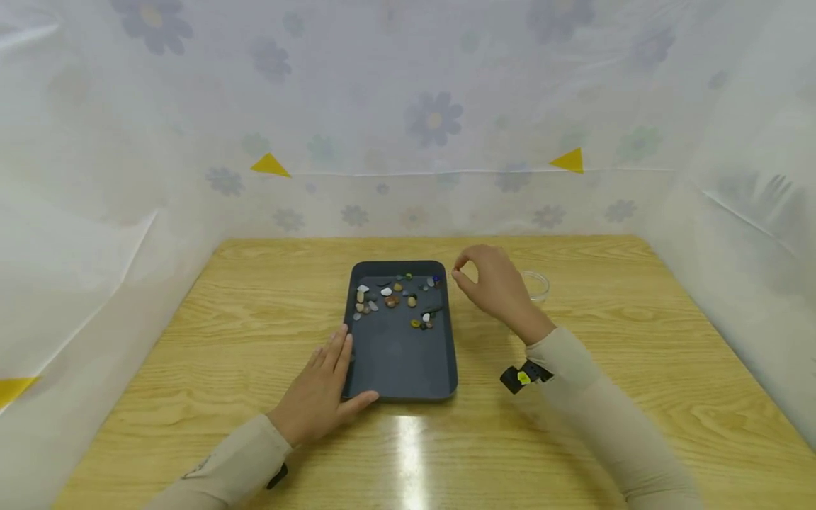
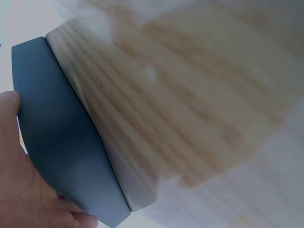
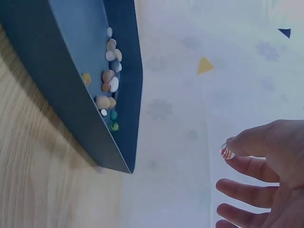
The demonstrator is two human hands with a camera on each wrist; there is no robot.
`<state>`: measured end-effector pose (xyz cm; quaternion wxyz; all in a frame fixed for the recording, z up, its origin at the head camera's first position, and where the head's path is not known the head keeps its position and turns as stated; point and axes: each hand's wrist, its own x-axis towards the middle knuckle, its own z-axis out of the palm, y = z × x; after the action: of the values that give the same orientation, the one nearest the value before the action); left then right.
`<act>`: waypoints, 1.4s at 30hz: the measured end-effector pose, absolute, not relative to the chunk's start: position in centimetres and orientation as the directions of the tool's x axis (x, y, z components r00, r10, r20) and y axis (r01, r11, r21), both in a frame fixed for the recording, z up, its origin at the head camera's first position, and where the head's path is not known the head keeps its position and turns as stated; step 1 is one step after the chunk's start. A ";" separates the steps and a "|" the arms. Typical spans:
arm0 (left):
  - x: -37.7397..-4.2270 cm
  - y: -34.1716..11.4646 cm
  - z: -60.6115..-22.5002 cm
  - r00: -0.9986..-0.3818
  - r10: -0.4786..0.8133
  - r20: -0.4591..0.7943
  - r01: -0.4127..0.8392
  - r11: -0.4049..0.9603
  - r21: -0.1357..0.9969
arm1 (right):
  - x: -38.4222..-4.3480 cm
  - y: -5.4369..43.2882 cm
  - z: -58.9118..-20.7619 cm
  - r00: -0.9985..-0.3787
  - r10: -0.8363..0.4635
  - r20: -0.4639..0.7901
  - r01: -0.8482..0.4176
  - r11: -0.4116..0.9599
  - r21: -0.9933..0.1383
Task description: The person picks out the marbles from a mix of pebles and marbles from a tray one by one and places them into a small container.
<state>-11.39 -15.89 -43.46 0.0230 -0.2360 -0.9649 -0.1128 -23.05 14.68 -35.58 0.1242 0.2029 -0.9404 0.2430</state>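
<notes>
A dark grey tray [image 1: 394,361] lies on the wooden table with several small pebbles and glass beads in its far half. My left hand [image 1: 321,393] rests at the tray's near left corner, its fingers stretched along the left side and the thumb on the near edge. Beyond the tray's right side, raised above the table, my right hand [image 1: 494,283] pinches a small glass marble [image 3: 227,152] with red and white stripes between thumb and index finger. Its other fingers are spread apart. In the right wrist view, pebbles [image 3: 108,76] show inside the tray.
A clear round dish [image 1: 535,285] sits on the table [image 1: 542,439] to the right, partly behind my right hand. White flowered sheeting [image 1: 382,106] stands around the back and sides, with yellow triangles [image 1: 270,165] on it.
</notes>
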 end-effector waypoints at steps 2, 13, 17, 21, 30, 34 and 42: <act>-11.4 -15.9 -43.5 -0.886 0.452 0.098 0.463 0.862 0.206 | -22.5 15.7 -35.2 -0.873 -0.309 0.378 -0.454 0.796 -0.399; -11.5 -16.0 -43.5 -0.885 0.453 0.108 0.466 0.863 0.198 | -21.2 22.2 -34.7 -0.868 -0.206 0.453 -0.405 0.820 -0.404; -11.5 -16.0 -43.5 -0.889 0.447 0.098 0.458 0.866 0.202 | -20.9 23.7 -35.0 -0.884 -0.198 0.423 -0.381 0.829 -0.408; -11.4 -16.0 -43.4 -0.885 0.453 0.104 0.465 0.862 0.203 | -20.8 24.8 -35.5 -0.904 -0.218 0.368 -0.367 0.838 -0.404; -11.5 -15.9 -43.4 -0.879 0.461 0.121 0.476 0.857 0.199 | -20.9 25.9 -35.6 -0.941 -0.239 0.238 -0.323 0.840 -0.436; -11.5 -16.0 -43.4 -0.880 0.461 0.114 0.475 0.858 0.195 | -20.8 25.9 -35.4 -0.947 -0.236 0.219 -0.313 0.835 -0.453; -11.5 -16.0 -43.4 -0.882 0.461 0.099 0.471 0.860 0.196 | -20.6 25.8 -35.4 -0.952 -0.228 0.206 -0.300 0.835 -0.461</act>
<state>-11.54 -15.96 -43.38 0.0241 -0.2418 -0.9640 -0.1078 -20.65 25.85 -35.40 0.0712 0.1381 -0.9552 0.2517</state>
